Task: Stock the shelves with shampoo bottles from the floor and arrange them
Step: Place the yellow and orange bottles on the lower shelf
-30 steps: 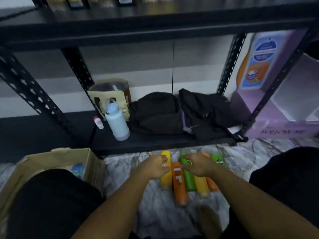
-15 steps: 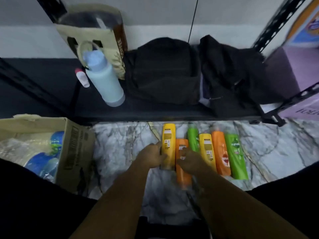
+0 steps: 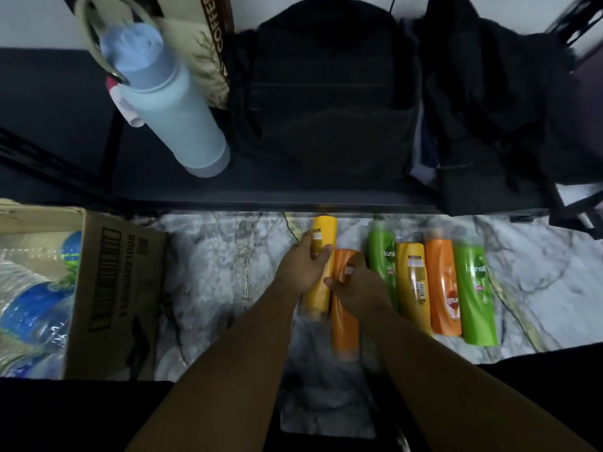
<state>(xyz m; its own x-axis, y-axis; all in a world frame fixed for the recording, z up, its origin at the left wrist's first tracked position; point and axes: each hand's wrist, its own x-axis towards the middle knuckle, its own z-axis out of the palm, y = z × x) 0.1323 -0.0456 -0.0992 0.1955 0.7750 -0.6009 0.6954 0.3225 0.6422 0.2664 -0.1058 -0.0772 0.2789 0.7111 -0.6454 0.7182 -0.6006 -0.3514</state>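
- The left hand point(image 3: 303, 269) has its grip curled round a slim yellow plastic shampoo bottle point(image 3: 323, 231), whose white label shows.
- The right hand point(image 3: 360, 288) has its grip wrapped round a glossy orange plastic shampoo bottle point(image 3: 345, 331).

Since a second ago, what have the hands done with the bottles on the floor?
The left hand has closed round the yellow bottle and the right hand round the orange bottle, edging both slightly left of the row. The other four bottles, cardboard box and blue flask stayed put.
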